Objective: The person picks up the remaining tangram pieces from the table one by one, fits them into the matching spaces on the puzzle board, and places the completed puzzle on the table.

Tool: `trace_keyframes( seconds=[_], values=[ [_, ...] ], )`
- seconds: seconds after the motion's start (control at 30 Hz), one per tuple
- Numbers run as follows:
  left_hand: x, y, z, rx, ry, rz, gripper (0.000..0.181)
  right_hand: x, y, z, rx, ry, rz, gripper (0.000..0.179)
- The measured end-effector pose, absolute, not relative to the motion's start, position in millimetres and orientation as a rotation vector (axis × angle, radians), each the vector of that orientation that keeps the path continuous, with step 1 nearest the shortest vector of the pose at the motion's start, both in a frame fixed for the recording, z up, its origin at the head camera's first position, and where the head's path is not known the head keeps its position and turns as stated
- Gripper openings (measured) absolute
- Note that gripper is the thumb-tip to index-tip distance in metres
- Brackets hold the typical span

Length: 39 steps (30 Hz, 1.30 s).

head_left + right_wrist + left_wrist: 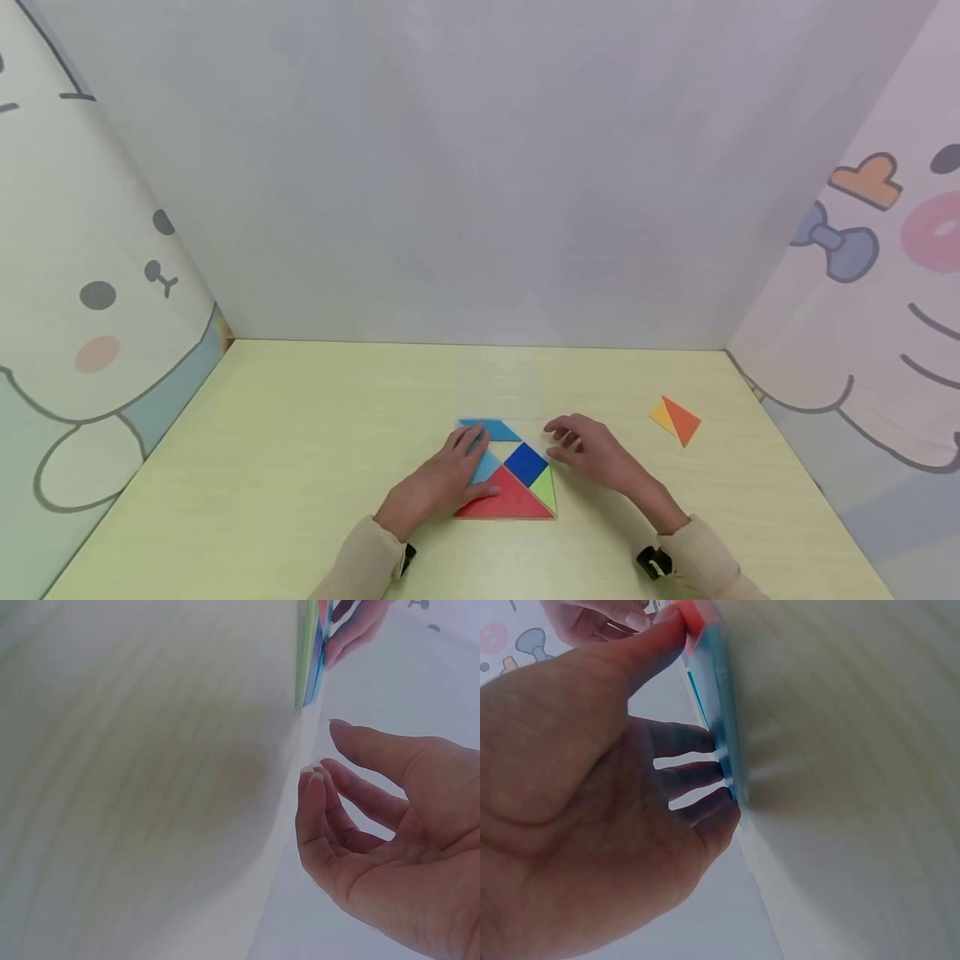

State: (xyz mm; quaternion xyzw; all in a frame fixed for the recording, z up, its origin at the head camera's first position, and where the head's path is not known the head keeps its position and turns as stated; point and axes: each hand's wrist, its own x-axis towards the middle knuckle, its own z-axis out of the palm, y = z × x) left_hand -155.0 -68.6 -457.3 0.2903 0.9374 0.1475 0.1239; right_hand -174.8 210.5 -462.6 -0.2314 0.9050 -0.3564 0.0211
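Flat tangram pieces lie together in a shallow square tray (557, 500) on the table. They are a red triangle (513, 500), a dark blue square (526, 463), a green triangle (545, 490), a light blue triangle (487, 465) and a blue four-sided piece (491, 430). My left hand (450, 475) rests over the left side, its thumb on the red triangle and its fingertips (721, 825) against the blue edge. Just off the tray's right side hovers my right hand (588, 450), fingers loosely bent, nothing between thumb and fingertips (313, 780).
To the right on the table lie an orange triangle (683, 419) and a yellow piece (662, 417), edge to edge. A transparent sheet-like patch (498, 383) shows behind the tray. A pale back wall (480, 183) and printed side panels enclose the table (315, 417).
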Motion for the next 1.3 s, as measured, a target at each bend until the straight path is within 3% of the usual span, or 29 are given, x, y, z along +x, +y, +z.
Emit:
trace_keyframes(
  seconds=[1.3],
  values=[
    [-153,-72,-457,0.896,2.729,0.47,0.078,-175,255,-462,-0.481,2.998,-1.054,0.027]
  ],
)
